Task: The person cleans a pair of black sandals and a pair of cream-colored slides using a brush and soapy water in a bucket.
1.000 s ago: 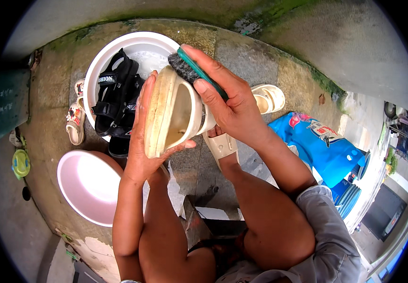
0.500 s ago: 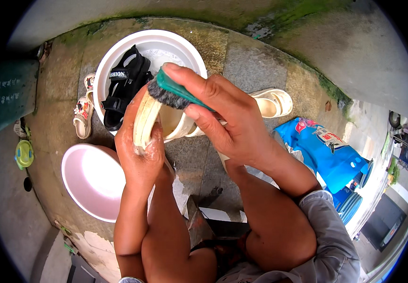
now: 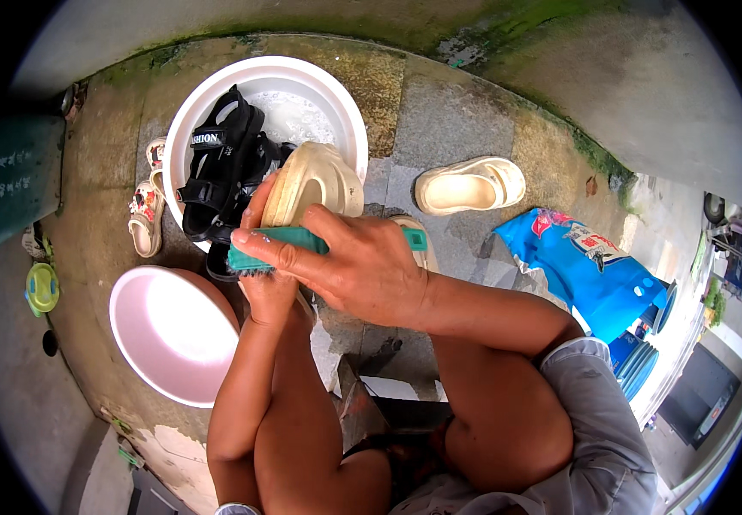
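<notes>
My left hand point(image 3: 269, 298) is closed around a cream clog point(image 3: 334, 168), which is tilted over the near side of a white basin point(image 3: 354, 120). Part of that hand lies behind the brush and my other hand. In my right hand point(image 3: 366, 268) is a green scrubbing brush point(image 3: 296, 237), its dark bristles facing down by the clog's near end. Whether the bristles touch the clog is hidden. Black strapped sandals point(image 3: 213, 163) lie in the basin beside foamy water. A second cream clog point(image 3: 471, 185) rests on the paving to the right.
A pink basin point(image 3: 136, 348) stands tilted at the left, near my left forearm. Decorated clogs point(image 3: 142, 225) sit left of the white basin. On the right lies a blue plastic bag point(image 3: 590, 270). A mossy wall point(image 3: 560, 94) bounds the far side.
The brush has come down and left, from the clog's upper end to its near end. The clog has turned, so its upper with the openings now shows.
</notes>
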Action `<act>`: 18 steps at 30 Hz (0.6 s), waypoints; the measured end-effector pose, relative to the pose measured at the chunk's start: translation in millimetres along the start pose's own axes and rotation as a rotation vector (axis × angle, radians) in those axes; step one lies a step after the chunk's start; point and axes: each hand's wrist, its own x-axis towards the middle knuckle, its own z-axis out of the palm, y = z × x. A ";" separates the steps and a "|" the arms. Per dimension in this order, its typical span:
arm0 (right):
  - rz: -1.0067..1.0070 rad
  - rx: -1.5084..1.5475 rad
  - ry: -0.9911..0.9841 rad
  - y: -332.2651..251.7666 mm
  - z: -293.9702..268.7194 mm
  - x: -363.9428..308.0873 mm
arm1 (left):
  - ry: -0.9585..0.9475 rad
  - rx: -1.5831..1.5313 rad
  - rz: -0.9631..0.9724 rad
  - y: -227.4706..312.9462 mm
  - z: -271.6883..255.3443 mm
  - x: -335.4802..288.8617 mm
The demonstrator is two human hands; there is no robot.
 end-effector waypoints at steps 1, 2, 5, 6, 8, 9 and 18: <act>0.029 -0.057 -0.029 4.1 3.5 4.4 | 0.004 0.055 0.096 -13.6 -8.0 -4.6; 0.188 0.054 0.000 19.2 8.4 2.6 | -0.054 0.281 -0.044 -15.4 -14.0 -5.6; 0.483 0.131 -0.062 69.0 22.1 8.0 | -0.076 0.332 0.179 -22.4 -7.3 -4.2; 0.485 0.123 -0.059 68.9 25.7 2.6 | -0.079 0.325 0.183 -23.7 -7.8 -3.5; 0.403 0.204 0.037 48.3 34.7 -1.8 | -0.041 0.361 0.204 -28.1 -18.7 -8.1; 0.402 0.215 0.033 32.2 36.0 -5.1 | -0.020 0.379 0.081 -36.2 -28.7 -10.3; 0.304 -0.031 -0.233 35.3 54.2 4.1 | -0.027 0.395 -0.187 -28.7 -53.8 -26.4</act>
